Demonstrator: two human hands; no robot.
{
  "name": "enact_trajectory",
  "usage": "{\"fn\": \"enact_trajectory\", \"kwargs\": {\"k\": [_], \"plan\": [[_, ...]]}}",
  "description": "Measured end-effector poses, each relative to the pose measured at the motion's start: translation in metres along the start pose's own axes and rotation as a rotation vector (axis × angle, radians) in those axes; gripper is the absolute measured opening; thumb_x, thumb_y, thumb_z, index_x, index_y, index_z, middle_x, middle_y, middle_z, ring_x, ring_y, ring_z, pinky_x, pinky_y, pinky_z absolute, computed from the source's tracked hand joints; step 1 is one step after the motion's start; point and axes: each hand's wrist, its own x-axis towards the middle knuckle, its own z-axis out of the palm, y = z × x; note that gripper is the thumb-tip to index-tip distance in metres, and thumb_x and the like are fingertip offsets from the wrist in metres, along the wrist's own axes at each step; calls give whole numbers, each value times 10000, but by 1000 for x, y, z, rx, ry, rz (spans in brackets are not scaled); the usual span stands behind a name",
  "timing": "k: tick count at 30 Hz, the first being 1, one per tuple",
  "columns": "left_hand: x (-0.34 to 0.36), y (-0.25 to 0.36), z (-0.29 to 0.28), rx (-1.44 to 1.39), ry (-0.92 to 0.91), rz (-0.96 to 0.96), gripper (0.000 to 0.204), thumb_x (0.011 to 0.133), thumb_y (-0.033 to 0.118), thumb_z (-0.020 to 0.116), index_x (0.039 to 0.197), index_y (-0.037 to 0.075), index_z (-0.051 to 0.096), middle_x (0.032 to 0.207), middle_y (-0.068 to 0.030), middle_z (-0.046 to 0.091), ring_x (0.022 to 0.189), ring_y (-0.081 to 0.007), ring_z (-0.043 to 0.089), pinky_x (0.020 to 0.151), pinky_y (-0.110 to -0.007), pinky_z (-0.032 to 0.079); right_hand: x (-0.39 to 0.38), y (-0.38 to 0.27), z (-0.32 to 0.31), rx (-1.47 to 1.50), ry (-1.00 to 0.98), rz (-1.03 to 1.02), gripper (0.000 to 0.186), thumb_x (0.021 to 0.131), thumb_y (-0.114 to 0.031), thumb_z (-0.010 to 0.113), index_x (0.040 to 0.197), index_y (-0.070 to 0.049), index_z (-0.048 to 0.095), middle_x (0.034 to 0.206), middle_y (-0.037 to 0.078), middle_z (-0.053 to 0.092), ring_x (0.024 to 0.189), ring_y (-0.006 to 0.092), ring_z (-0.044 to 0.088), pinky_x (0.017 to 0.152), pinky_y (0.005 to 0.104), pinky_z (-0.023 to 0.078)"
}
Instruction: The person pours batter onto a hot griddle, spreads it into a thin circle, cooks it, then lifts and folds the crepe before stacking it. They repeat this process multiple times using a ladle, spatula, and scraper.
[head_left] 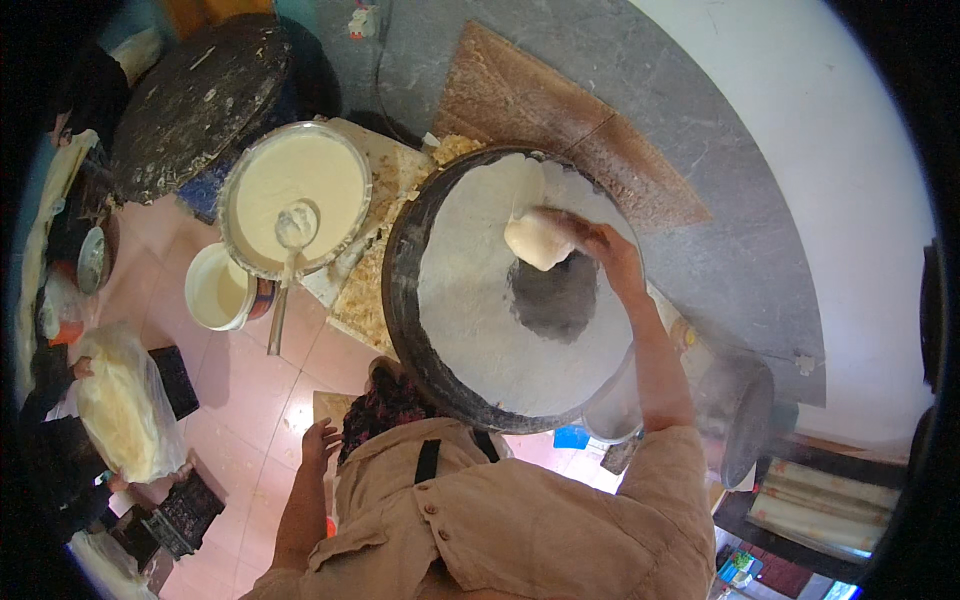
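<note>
Light [297, 412] glints off the pink tiled floor [235, 390]; a grey lower wall [770, 290] meets a white upper wall [850, 130], a brown panel [560, 110] against the grey.

Right hand [592, 238] in partial blur

Right hand [592, 238] holds dough lump [535, 243] over round griddle [397, 300]

A thin pale layer [460, 280] covers most of the griddle, leaving a dark bare patch [555, 300] beside the lump. The left hand [320, 440] hangs loosely near the beige shirt [530, 520]. Left of the griddle, a ladle [296, 228] rests in a bowl [366, 182] of creamy batter [268, 180], near a white bucket [192, 286].
</note>
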Motion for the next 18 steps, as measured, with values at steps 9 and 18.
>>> {"fn": "enact_trajectory", "kwargs": {"k": [9, 18], "plan": [[-7, -8, -12, -48, 27, 38, 524, 917, 356, 594, 1313, 23, 511, 1174, -185, 561, 946, -294, 642, 787, -413, 555, 20, -7, 27, -152, -48, -78, 246, 941, -159, 590, 1175, -84, 595, 1017, 122, 692, 937, 292, 665, 792, 366, 503], [-14, -26, 3, 1, 27, 41, 551, 931, 389, 552, 1336, 22, 489, 1199, -202, 557, 962, -291, 635, 820, -424, 542, -52, -10, -1, -44, -201, -52, 253, 970, -272, 527, 1131, -119, 648, 1031, 139, 684, 939, 329, 644, 826, 405, 497]]}}
